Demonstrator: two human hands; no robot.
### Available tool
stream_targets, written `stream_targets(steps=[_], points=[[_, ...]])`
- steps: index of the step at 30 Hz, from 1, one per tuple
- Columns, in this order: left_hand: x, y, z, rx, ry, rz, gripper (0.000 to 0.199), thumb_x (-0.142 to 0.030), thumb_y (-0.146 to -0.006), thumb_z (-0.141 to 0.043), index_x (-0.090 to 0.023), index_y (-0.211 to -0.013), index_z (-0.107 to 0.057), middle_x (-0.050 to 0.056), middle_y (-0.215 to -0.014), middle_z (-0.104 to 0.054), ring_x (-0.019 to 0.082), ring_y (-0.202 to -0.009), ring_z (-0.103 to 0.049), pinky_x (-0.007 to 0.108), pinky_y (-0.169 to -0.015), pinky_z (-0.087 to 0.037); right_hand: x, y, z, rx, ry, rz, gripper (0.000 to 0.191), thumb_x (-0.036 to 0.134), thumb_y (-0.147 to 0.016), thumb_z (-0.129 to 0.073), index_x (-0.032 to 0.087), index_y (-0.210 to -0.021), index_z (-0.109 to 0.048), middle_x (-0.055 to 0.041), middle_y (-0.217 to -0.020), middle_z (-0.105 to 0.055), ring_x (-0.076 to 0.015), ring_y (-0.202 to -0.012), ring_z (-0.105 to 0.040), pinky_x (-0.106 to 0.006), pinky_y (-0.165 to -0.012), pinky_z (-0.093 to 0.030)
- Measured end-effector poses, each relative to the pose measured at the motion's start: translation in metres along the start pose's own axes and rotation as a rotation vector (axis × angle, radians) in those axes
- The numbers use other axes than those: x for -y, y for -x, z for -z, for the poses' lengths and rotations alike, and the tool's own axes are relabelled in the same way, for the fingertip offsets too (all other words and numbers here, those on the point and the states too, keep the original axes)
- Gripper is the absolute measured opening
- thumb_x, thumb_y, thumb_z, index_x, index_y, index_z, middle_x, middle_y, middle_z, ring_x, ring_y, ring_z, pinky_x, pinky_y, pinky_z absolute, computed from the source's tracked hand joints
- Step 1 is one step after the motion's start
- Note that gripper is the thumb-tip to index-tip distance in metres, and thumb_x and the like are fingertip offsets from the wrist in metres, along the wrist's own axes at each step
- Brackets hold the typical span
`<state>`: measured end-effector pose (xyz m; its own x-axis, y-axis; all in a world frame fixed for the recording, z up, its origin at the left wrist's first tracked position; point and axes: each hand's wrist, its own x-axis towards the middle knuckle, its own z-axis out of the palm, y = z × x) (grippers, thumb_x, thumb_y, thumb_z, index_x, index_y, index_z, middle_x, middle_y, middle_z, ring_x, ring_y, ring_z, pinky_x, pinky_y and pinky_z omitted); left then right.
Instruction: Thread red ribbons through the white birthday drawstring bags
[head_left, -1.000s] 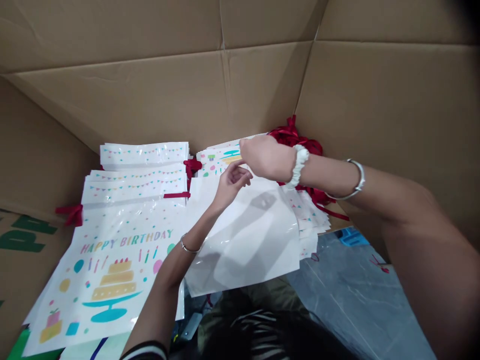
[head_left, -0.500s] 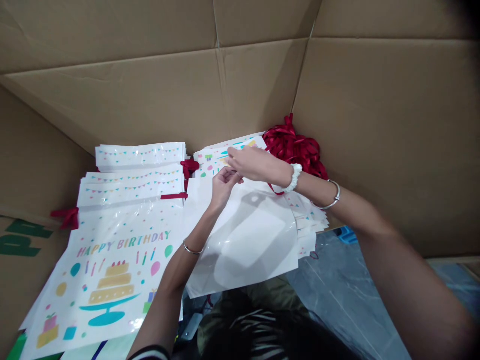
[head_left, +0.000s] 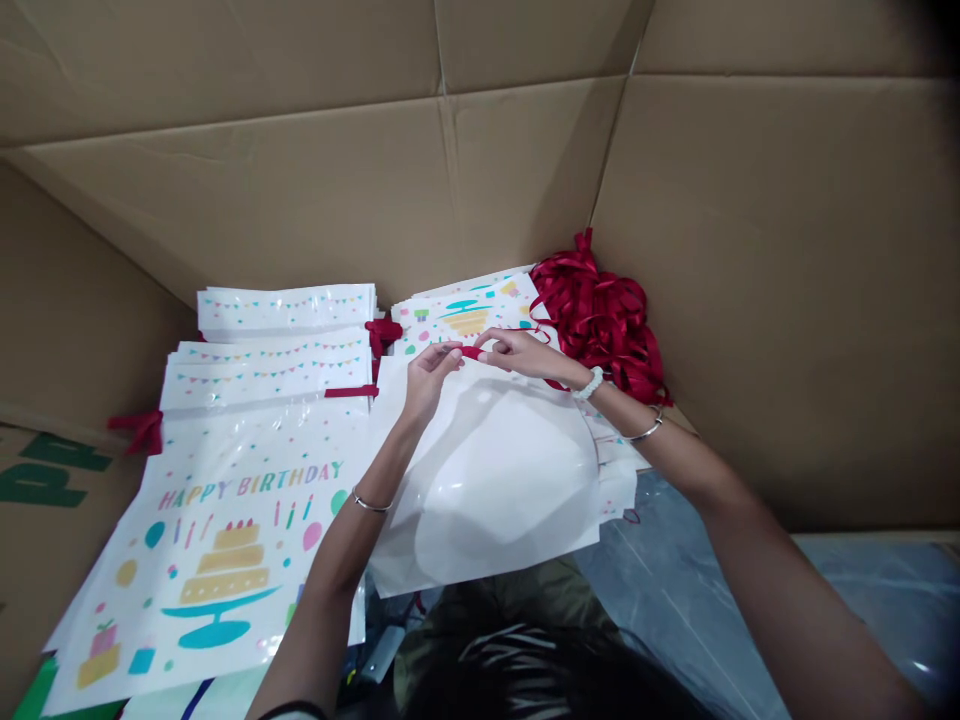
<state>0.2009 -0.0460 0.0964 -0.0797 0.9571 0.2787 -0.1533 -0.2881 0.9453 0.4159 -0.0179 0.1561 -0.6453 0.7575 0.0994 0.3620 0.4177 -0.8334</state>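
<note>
A short piece of red ribbon (head_left: pixel 472 352) is stretched between my two hands, above the top edge of a white sheet (head_left: pixel 495 470). My left hand (head_left: pixel 430 375) pinches its left end. My right hand (head_left: pixel 520 354) pinches the right end with thumb and index finger. Behind my hands lie printed sheets (head_left: pixel 420 318) with a cake picture. A tangled pile of red ribbons (head_left: pixel 600 315) rests beyond my right hand. At the left are stacked Happy Birthday sheets (head_left: pixel 247 430) with red ribbon at their sides.
Tall cardboard walls (head_left: pixel 300 200) stand behind and at both sides. More printed sheets (head_left: pixel 619 488) stick out under the white sheet's right side. A grey marbled surface (head_left: pixel 675 570) shows at lower right. My lap (head_left: pixel 517 600) is below the white sheet.
My hands have moved apart from their overlapped position, and the red ribbon between them now shows. My right hand has drawn back, uncovering more of the cake print and ribbon pile.
</note>
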Motion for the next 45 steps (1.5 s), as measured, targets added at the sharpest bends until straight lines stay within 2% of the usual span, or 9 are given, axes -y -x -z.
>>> stream_targets(steps=[4,10,14,18,22,24,29,36,45], points=[[0.001,0.003,0.000,-0.007,0.064,0.124,0.037,-0.046,-0.075,-0.086,-0.019,-0.100,-0.078,0.005,-0.094,-0.073,0.014,-0.080,-0.065,0.030,-0.082,-0.053,0.008,-0.012,-0.007,-0.059,0.081,-0.039,0.040,0.047,-0.099,-0.059,0.015,-0.124,-0.065,0.0063,-0.064,-0.054,-0.0084,-0.056,-0.045,-0.020,-0.057,-0.030],[-0.001,0.010,0.000,-0.016,0.036,0.162,0.038,-0.047,-0.076,-0.084,-0.019,-0.100,-0.077,0.006,-0.093,-0.073,0.015,-0.080,-0.065,0.030,-0.079,-0.052,0.010,-0.024,-0.012,0.044,0.059,-0.068,0.029,0.040,-0.096,-0.061,0.014,-0.086,-0.068,0.0016,-0.063,-0.062,-0.0068,-0.049,-0.051,-0.019,-0.053,-0.036],[-0.001,0.010,0.011,0.019,-0.018,0.168,0.043,-0.051,-0.077,-0.082,-0.019,-0.104,-0.076,0.008,-0.097,-0.075,0.018,-0.084,-0.068,0.032,-0.080,-0.053,0.003,-0.026,-0.017,0.093,-0.083,-0.026,0.029,0.038,-0.095,-0.061,0.014,-0.078,-0.062,-0.0019,-0.072,-0.068,-0.0059,-0.049,-0.054,-0.018,-0.051,-0.040],[0.001,0.008,0.063,0.026,-0.458,0.198,0.051,-0.060,-0.080,-0.074,-0.020,-0.112,-0.073,0.010,-0.095,-0.076,0.025,-0.084,-0.070,0.036,-0.077,-0.053,-0.009,-0.025,-0.019,0.047,-0.125,-0.060,0.028,0.038,-0.094,-0.063,0.014,-0.079,-0.063,-0.0018,-0.069,-0.067,-0.0061,-0.045,-0.052,-0.019,-0.046,-0.038],[0.009,0.011,0.141,-0.160,-1.247,0.332,0.037,-0.059,-0.082,-0.068,-0.022,-0.083,-0.070,0.014,-0.085,-0.075,0.037,-0.093,-0.070,0.044,-0.081,-0.051,-0.025,-0.020,-0.014,-0.011,-0.134,-0.121,0.025,0.035,-0.094,-0.065,0.014,-0.079,-0.063,-0.0012,-0.067,-0.066,-0.0059,-0.044,-0.051,-0.019,-0.044,-0.038],[0.016,0.015,0.169,-0.161,-1.390,0.457,0.038,-0.060,-0.080,-0.068,-0.023,-0.070,-0.065,0.012,-0.072,-0.071,0.036,-0.084,-0.070,0.042,-0.075,-0.050,-0.033,-0.016,-0.011,-0.030,-0.132,-0.156,0.025,0.034,-0.093,-0.066,0.015,-0.077,-0.062,-0.0010,-0.066,-0.065,-0.0058,-0.044,-0.050,-0.019,-0.043,-0.038],[0.034,0.018,0.184,-0.017,-1.061,0.434,0.044,-0.058,-0.071,-0.071,-0.024,-0.055,-0.048,-0.001,-0.050,-0.047,0.019,-0.054,-0.051,0.029,-0.055,-0.035,-0.055,-0.008,-0.013,-0.057,-0.159,-0.287,0.025,0.030,-0.090,-0.069,0.014,-0.072,-0.062,-0.0019,-0.064,-0.065,-0.0064,-0.044,-0.051,-0.019,-0.043,-0.038],[0.029,-0.006,0.182,-0.178,-0.745,0.248,0.026,-0.042,-0.070,-0.068,-0.022,-0.074,-0.052,-0.002,-0.068,-0.057,0.015,-0.064,-0.051,0.024,-0.059,-0.036,-0.077,0.001,-0.014,-0.068,-0.370,-0.351,0.030,0.040,-0.085,-0.076,0.014,-0.079,-0.063,-0.0017,-0.068,-0.064,-0.0056,-0.046,-0.049,-0.019,-0.041,-0.036],[0.002,-0.064,0.250,-0.399,-0.682,0.199,0.024,-0.031,-0.081,-0.073,-0.016,-0.089,-0.055,-0.003,-0.064,-0.057,0.011,-0.059,-0.051,0.023,-0.061,-0.043,-0.091,-0.026,-0.043,0.025,-0.593,-0.480,0.028,0.035,-0.086,-0.078,0.013,-0.082,-0.062,0.0012,-0.063,-0.061,-0.0037,-0.044,-0.045,-0.017,-0.038,-0.031]])
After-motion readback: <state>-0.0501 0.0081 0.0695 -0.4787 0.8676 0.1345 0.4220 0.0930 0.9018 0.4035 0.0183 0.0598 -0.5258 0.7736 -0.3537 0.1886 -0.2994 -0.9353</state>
